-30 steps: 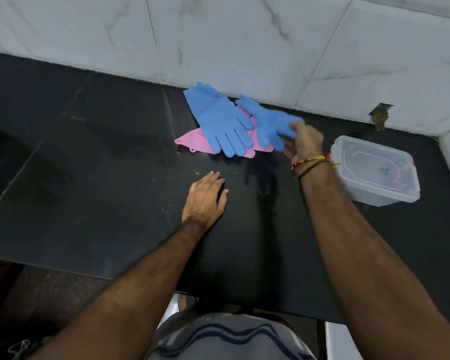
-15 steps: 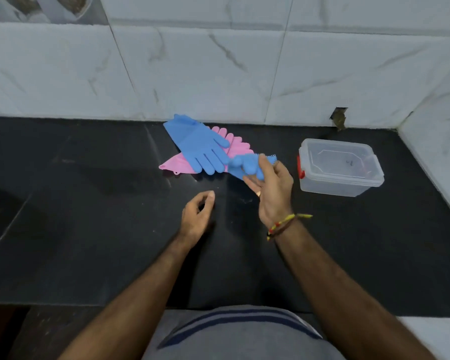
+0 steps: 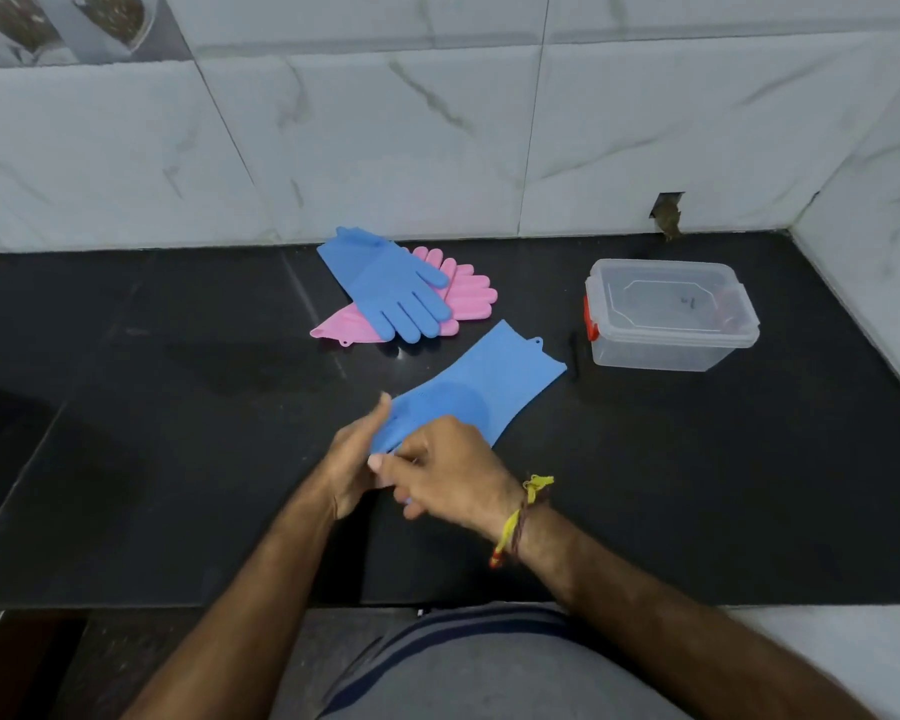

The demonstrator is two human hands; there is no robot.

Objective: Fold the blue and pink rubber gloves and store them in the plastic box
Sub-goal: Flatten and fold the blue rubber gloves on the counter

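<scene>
One blue rubber glove (image 3: 479, 387) lies flat in the middle of the black counter, cuff pointing toward the box. Its finger end is hidden under my hands. My right hand (image 3: 450, 472) pinches that finger end, and my left hand (image 3: 354, 459) holds it from the left side. A second blue glove (image 3: 385, 285) rests further back on top of the pink gloves (image 3: 466, 293) near the wall. The clear plastic box (image 3: 671, 314), lid on, with red clips, stands at the right.
The black counter (image 3: 178, 407) meets white marble tile walls at the back and right. A small dark object (image 3: 572, 350) lies just left of the box. The counter's front edge runs below my forearms.
My right hand carried one blue glove from the pile toward me and laid it out flat. My left hand rose from the counter and joined it at the glove's finger end.
</scene>
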